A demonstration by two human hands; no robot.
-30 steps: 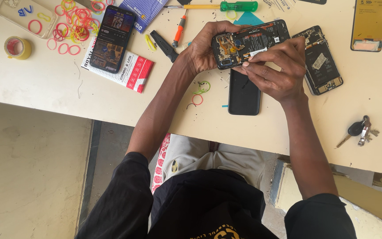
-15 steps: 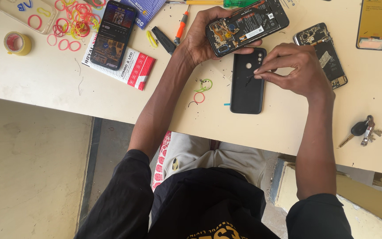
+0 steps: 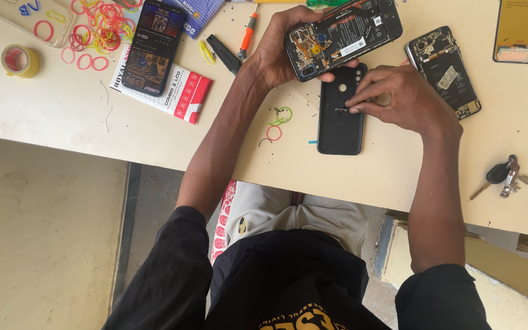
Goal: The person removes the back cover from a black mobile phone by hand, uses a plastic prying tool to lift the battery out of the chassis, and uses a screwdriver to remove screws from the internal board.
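Cream surface (image 3: 398,177), scuffed and cluttered, over a bare concrete floor. At twelve o'clock, left hand (image 3: 279,52) wrapped round an opened phone (image 3: 343,38), back off, board and battery showing; fingers curled firm along its long edges. Just below it, touching the surface, a black back cover (image 3: 339,113) lying flat, with right hand (image 3: 398,98) resting on its upper part, fingers (image 3: 362,101) narrowed to a pinch on something small at the cover, too tiny to make out.

Judged light and stiff, that opened phone, but delicate inside: best held by the frame edges, never by the bare board or ribbon parts. Back cover likely thin plastic, bendy, smooth, apt to slide; safest lifted by a corner or pinned flat.

Round about: at two o'clock a second stripped phone (image 3: 442,70); at ten o'clock a lit phone (image 3: 153,46) on a red-and-white box (image 3: 181,91), coloured rubber bands (image 3: 96,30), a tape roll (image 3: 21,60); near three o'clock, keys (image 3: 502,177).
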